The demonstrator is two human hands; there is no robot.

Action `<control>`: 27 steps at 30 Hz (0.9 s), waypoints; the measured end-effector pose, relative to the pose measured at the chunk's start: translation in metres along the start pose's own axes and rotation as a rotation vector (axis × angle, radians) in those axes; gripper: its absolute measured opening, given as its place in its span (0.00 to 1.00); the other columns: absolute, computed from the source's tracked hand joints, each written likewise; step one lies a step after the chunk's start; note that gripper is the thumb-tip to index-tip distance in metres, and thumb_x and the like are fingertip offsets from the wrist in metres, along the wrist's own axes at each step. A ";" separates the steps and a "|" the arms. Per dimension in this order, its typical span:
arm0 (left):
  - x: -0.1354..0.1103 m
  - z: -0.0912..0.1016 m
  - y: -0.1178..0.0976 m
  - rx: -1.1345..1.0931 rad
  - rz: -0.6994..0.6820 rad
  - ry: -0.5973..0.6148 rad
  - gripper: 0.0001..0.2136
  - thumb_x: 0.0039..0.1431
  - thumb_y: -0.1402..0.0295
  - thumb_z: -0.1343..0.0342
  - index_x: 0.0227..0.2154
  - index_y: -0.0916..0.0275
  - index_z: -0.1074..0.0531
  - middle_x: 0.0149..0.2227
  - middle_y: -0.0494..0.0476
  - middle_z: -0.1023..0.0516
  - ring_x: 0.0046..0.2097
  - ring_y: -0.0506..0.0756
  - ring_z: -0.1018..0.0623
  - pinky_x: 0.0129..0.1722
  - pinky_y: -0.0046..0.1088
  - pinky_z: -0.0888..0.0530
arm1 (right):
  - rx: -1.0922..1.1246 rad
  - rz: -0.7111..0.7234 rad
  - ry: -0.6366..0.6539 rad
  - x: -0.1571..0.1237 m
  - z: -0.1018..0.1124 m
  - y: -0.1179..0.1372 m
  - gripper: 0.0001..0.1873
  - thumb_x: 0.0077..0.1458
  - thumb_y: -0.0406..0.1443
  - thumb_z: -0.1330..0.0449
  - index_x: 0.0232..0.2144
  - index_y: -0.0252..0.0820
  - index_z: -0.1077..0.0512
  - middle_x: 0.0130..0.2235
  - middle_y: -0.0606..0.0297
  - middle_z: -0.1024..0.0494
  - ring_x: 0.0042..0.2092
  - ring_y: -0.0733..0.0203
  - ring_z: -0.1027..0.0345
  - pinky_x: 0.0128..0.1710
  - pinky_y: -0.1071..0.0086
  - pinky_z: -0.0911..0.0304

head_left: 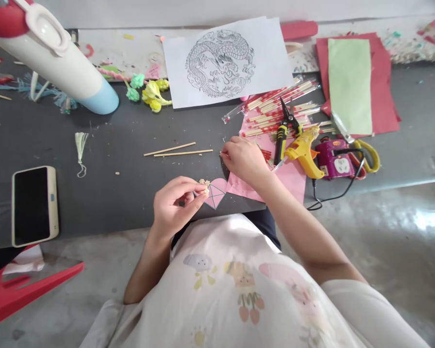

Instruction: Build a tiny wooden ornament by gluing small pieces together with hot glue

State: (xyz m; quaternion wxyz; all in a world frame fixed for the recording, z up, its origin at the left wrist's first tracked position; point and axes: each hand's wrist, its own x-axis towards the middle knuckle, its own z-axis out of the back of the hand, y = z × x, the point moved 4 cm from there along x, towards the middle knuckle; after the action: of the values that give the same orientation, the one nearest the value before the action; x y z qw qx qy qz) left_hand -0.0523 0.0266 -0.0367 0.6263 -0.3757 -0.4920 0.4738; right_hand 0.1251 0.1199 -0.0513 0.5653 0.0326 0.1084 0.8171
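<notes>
My left hand (177,203) is closed near the table's front edge and pinches a small pink paper kite shape (214,192) with pale beads at its top corner. My right hand (241,159) rests farther back on a pink sheet (290,178), fingers curled in a pinch at its left edge; what it holds is too small to make out. Two thin wooden sticks (177,151) lie just left of that hand.
A yellow glue gun (304,150), pliers (284,129), scissors (362,147) and a bundle of sticks (282,106) lie right of my hands. A dragon print (223,63) is behind. A phone (34,205) and a white and blue bottle (58,63) sit left.
</notes>
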 end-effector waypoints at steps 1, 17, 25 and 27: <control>0.000 0.000 0.000 -0.001 -0.003 0.003 0.05 0.52 0.75 0.37 0.32 0.59 0.22 0.32 0.52 0.22 0.24 0.43 0.32 0.22 0.20 0.34 | 0.013 -0.004 -0.002 0.000 0.000 -0.001 0.12 0.58 0.31 0.49 0.32 0.37 0.25 0.36 0.51 0.24 0.37 0.51 0.33 0.33 0.62 0.43; 0.003 -0.011 0.003 -0.028 0.006 0.066 0.04 0.53 0.73 0.37 0.33 0.60 0.21 0.31 0.52 0.23 0.25 0.44 0.31 0.23 0.21 0.32 | 0.215 -0.101 -0.098 -0.056 0.010 -0.034 0.08 0.57 0.34 0.45 0.30 0.41 0.26 0.32 0.59 0.24 0.33 0.57 0.32 0.34 0.66 0.40; 0.004 -0.018 0.004 -0.027 -0.022 0.073 0.04 0.53 0.74 0.37 0.32 0.61 0.22 0.29 0.52 0.23 0.28 0.46 0.28 0.24 0.21 0.31 | 0.283 -0.161 -0.158 -0.073 0.017 -0.047 0.08 0.56 0.34 0.44 0.30 0.42 0.25 0.34 0.61 0.23 0.35 0.58 0.31 0.35 0.66 0.39; 0.005 -0.020 0.005 -0.029 -0.011 0.084 0.04 0.52 0.74 0.36 0.32 0.60 0.22 0.29 0.52 0.23 0.29 0.46 0.28 0.24 0.21 0.32 | 0.289 -0.170 -0.148 -0.078 0.019 -0.049 0.08 0.57 0.35 0.44 0.31 0.42 0.25 0.33 0.61 0.23 0.34 0.59 0.32 0.34 0.67 0.39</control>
State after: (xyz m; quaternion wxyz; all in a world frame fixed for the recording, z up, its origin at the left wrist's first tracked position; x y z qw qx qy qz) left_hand -0.0334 0.0327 -0.0451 0.6435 -0.4017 -0.4742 0.4469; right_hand 0.2010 0.0663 -0.0382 0.6282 0.1643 0.1851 0.7376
